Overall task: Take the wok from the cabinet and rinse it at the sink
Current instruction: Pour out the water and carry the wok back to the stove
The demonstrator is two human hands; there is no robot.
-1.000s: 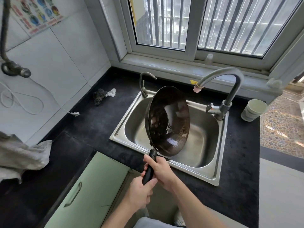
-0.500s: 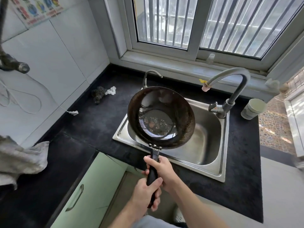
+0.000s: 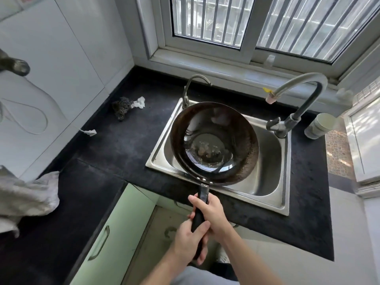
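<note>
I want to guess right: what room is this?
Most likely a home kitchen: a steel sink with a curved tap sits in a dark counter, and a wok is held over it.

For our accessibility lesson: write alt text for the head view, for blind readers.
A person's left-hand grip and right-hand grip hold a dark round metal wok by its black handle above a stainless steel sink set in a black countertop.
</note>
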